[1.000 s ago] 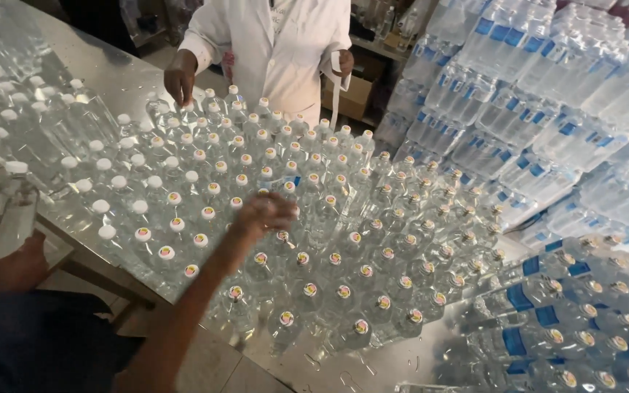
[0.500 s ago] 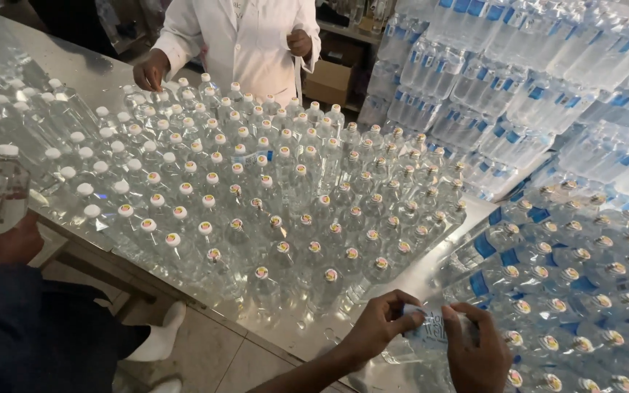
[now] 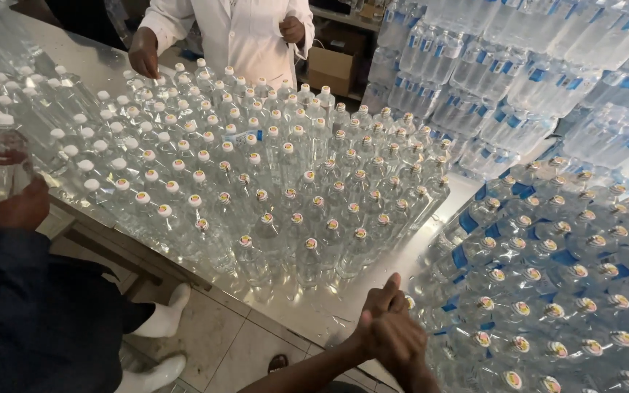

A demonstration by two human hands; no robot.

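My left hand (image 3: 386, 319) reaches in from the bottom edge to the corner of the steel table (image 3: 296, 309), right beside the wrapped packs of bottles (image 3: 547, 291). Its fingers are pressed together and point upward, and no bottle shows in it. My right hand (image 3: 406, 358) lies close under the left one and is mostly hidden, so its grip is unclear. Just beyond my hands, many clear water bottles (image 3: 271, 196) with white caps stand upright and tightly packed on the table.
A person in dark blue with white boots (image 3: 165, 320) at the left holds a clear bottle (image 3: 7, 161). A person in a white coat (image 3: 234, 33) stands at the table's far side. Shrink-wrapped packs are stacked at the back right (image 3: 533, 65). A cardboard box (image 3: 333, 69) sits behind.
My left hand went from the standing bottles to the packs on the right. Half a second ago both hands held a bottle there; now none shows and the hands are together.
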